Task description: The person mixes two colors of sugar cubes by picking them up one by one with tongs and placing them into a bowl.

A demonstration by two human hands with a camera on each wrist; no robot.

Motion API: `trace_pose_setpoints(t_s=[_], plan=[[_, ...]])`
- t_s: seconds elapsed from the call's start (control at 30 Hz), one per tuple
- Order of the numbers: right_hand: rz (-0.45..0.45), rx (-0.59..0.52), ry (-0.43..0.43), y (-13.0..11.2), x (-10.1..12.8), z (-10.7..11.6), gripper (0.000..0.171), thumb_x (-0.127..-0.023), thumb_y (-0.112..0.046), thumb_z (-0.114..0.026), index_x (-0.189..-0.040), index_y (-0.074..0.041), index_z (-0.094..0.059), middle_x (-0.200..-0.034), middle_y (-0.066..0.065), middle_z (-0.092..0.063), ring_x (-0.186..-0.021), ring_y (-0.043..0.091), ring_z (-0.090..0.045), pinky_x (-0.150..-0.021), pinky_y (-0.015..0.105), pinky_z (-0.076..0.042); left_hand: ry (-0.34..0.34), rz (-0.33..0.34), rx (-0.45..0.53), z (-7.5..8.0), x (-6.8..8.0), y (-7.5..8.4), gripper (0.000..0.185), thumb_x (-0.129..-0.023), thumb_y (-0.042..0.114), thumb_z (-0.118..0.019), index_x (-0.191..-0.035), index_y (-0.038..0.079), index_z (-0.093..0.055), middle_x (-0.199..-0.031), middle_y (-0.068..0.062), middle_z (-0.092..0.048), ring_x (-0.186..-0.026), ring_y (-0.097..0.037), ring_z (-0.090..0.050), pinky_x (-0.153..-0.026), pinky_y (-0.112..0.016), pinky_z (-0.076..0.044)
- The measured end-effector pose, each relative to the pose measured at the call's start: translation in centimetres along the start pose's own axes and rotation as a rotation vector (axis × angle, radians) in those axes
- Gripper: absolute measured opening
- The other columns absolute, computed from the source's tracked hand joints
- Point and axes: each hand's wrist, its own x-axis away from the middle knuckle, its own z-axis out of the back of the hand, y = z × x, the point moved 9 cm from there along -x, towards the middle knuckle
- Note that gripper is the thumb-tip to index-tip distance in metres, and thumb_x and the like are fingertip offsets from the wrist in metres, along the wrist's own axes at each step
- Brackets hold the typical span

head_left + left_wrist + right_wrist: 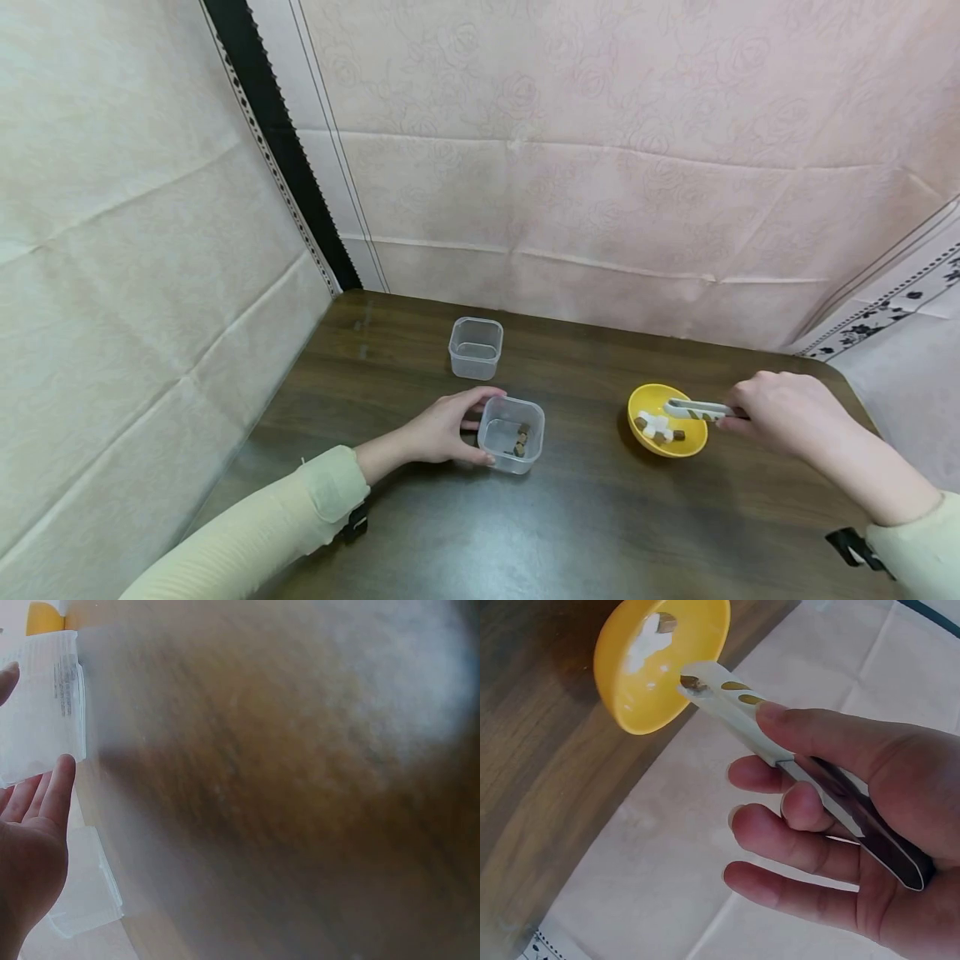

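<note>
A clear plastic container (512, 433) with a few brown cubes in it stands near the table's middle; my left hand (447, 430) holds its left side, thumb and fingers around the wall (45, 705). A yellow bowl (666, 422) (641, 667) to the right holds brown and white cubes. My right hand (780, 410) (840, 817) grips white tongs (697, 408) (735, 701) whose tips sit over the bowl, pinching a small brown cube (692, 683).
A second clear container (476, 347), empty, stands farther back on the dark wooden table (585, 533). Pink patterned cloth walls (600, 167) close in the back and left. The table's right edge runs near my right wrist.
</note>
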Motion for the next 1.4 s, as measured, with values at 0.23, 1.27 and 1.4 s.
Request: trace_pose_setpoints(t_s=[0.23,1.27,1.4], plan=[[-0.008,0.005,-0.022,0.5,-0.1,-1.1,0.042,-0.086,-0.025,-0.088,-0.062,-0.027,-0.054,-0.060,-0.012,-0.041,-0.056,0.010,-0.036,-0.049,0.030,-0.030,0.001,0.016,0.005,0.0,0.0,-0.2,0.093,-0.080,0.007,-0.096,-0.158,0.012,-0.045,-0.147,-0.008,-0.059,-0.135,-0.024,-0.061,-0.104,-0.027,-0.057],[-0.047,0.026,-0.009,0.6,-0.8,-0.5,0.044,-0.084,-0.026,-0.088,-0.060,-0.025,-0.051,-0.059,-0.011,-0.040,-0.056,0.012,-0.037,-0.047,0.033,-0.032,0.004,0.010,-0.008,0.0,0.0,-0.4,0.092,-0.080,0.009,-0.096,-0.157,0.016,-0.046,-0.147,-0.008,-0.058,-0.135,-0.027,-0.061,-0.103,-0.028,-0.058],[-0.016,0.020,0.023,-0.2,-1.1,0.4,0.046,-0.086,-0.026,-0.087,-0.060,-0.027,-0.049,-0.058,-0.012,-0.038,-0.055,0.011,-0.035,-0.047,0.031,-0.030,0.004,0.011,0.000,0.0,0.0,-0.3,0.092,-0.080,0.009,-0.096,-0.157,0.016,-0.046,-0.148,-0.008,-0.058,-0.135,-0.027,-0.060,-0.103,-0.029,-0.058]])
